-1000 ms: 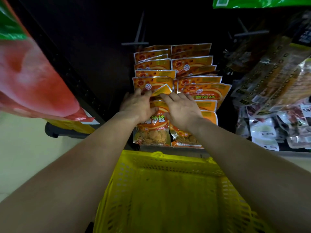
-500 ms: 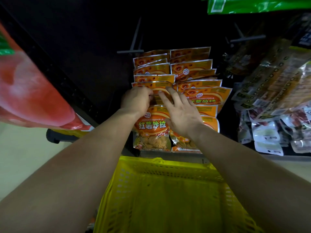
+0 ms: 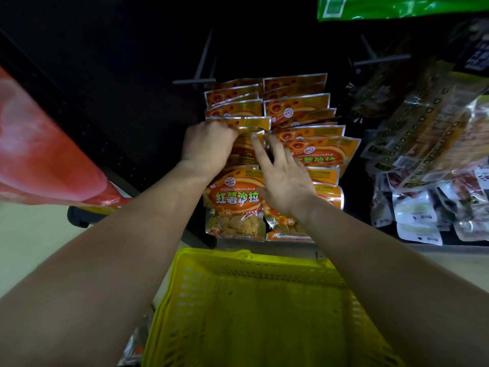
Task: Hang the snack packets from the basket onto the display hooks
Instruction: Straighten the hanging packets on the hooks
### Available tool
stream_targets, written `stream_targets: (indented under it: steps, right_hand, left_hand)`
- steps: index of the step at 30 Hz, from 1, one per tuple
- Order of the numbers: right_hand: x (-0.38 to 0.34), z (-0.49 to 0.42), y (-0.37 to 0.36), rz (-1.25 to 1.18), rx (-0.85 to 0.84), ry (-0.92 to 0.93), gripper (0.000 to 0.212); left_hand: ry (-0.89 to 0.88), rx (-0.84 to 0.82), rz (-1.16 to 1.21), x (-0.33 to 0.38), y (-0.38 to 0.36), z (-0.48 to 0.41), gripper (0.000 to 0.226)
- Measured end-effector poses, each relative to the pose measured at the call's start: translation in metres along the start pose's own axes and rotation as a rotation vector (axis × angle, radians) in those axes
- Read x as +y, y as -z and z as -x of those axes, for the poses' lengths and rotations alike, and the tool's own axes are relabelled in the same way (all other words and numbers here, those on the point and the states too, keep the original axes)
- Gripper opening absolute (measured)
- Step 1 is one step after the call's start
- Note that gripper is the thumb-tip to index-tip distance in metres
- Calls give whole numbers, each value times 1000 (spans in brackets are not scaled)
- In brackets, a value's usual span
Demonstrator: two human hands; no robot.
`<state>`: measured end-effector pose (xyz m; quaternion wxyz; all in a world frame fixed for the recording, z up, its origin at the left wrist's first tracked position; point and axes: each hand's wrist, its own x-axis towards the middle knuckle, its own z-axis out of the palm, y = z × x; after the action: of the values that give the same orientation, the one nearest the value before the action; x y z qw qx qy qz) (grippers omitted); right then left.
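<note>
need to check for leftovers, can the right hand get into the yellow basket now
Probably yes: the right hand is open and holds nothing, and the yellow basket sits uncovered right below both forearms.

Your two arms are bare from the bottom corners of the frame up to the fingers. The left arm [image 3: 105,274] fills the lower left and the right arm [image 3: 397,274] the lower right. The wide lens makes both look thick at the frame edge and slim at the wrists near the middle. Your left hand [image 3: 209,147] and right hand [image 3: 285,186] are bare too, knuckles showing on their backs.
</note>
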<state>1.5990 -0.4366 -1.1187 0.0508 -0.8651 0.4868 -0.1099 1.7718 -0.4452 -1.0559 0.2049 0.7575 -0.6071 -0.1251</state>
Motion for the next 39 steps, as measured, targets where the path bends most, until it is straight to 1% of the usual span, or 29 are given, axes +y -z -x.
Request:
stream_targets:
  steps: [2, 3, 4, 5, 6, 8, 10, 11, 13, 16, 20, 21, 24, 28, 29, 32, 34, 37, 39]
  right_hand:
    - [1, 0, 0, -27, 18, -21, 134]
    - [1, 0, 0, -41, 27, -36, 137]
    - [1, 0, 0, -53, 31, -52, 138]
    - [1, 0, 0, -61, 32, -64, 138]
    - [1, -1, -1, -59, 27, -68, 137]
    - [2, -3, -1, -30, -1, -57, 125]
    - [2, -4, -2, -7, -40, -46, 107]
    - [3, -5, -3, 0, -61, -41, 97]
    - [4, -5, -5, 3, -89, -46, 87]
    - [4, -4, -5, -13, -60, -66, 93]
    - [2, -5, -2, -61, -57, -35, 118]
    - [2, -5, -2, -64, -66, -34, 118]
    - [5, -8, -5, -47, -96, -47, 108]
    - [6, -10, -6, -92, -99, -62, 116]
    - [6, -10, -6, -92, -102, -56, 115]
    - [9, -12, -10, -60, -136, -46, 102]
    - [10, -14, -12, -60, -146, -48, 100]
    - [11, -15, -13, -91, -140, -57, 103]
    - [9, -15, -12, -99, -102, -74, 111]
  left_hand:
    - [10, 4, 65, 1, 1, 0, 41]
    - [-18, 2, 54, -1, 0, -1, 40]
    - [-35, 14, 24, -3, -2, -1, 38]
    - [-71, 17, -52, -6, -4, -2, 34]
    - [-81, -9, -111, -6, -5, 0, 29]
    - [-179, -63, -192, -15, -10, 1, 22]
    - [-160, -111, -77, -18, -15, 4, 23]
    - [-143, -103, -32, -20, -18, 4, 22]
    - [-113, -93, -65, -23, -25, 2, 20]
    - [-103, -136, -79, -26, -29, 0, 22]
    - [-112, -217, -68, -22, -28, -5, 28]
    - [-108, -224, -68, -21, -28, -7, 28]
    - [-103, -260, -93, -18, -30, -13, 29]
    - [-95, -301, -120, -13, -36, -17, 27]
    - [-84, -312, -121, -13, -37, -19, 27]
    - [-36, -351, -131, -17, -38, -23, 27]
    - [13, -376, -132, -22, -38, -25, 28]
    - [75, -422, -83, -25, -36, -25, 28]
    - [46, -371, -21, -24, -35, -26, 25]
